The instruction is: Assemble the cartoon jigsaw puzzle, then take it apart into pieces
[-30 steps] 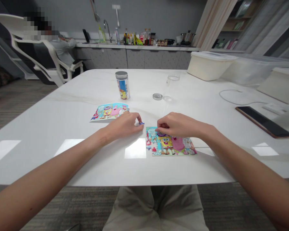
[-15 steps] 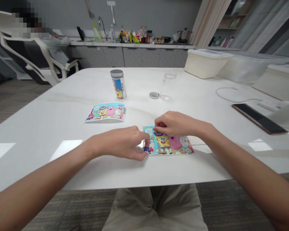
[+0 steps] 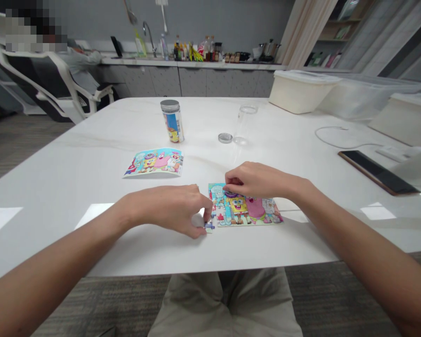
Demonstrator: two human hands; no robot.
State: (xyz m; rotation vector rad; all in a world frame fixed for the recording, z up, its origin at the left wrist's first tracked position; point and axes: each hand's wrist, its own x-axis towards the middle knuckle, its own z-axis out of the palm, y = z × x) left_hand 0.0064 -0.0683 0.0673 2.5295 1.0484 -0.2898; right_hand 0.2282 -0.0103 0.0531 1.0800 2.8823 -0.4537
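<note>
A small cartoon jigsaw puzzle [image 3: 256, 210] lies flat on the white table, almost fully joined, with a gap at its near left corner. My left hand [image 3: 177, 206] pinches a blue and white puzzle piece [image 3: 209, 226] just left of that gap, apart from the joined pieces. On the puzzle's far edge rests my right hand [image 3: 254, 180], its fingers curled and closed; what lies under the fingertips is hidden. Beyond my left hand, a slightly curved picture sheet [image 3: 156, 161] shows the same cartoon figures.
A lidded jar [image 3: 172, 124] with a cartoon label stands behind the sheet. Right of it are a loose round lid [image 3: 225, 138] and a clear open jar [image 3: 246, 126]. A phone [image 3: 377, 171], a cable [image 3: 323, 138] and storage boxes [image 3: 300, 93] occupy the right side. Someone sits at far left.
My left hand has drawn the puzzle piece slightly left and toward me, away from the puzzle's corner, which now shows a gap. My right hand stays in place.
</note>
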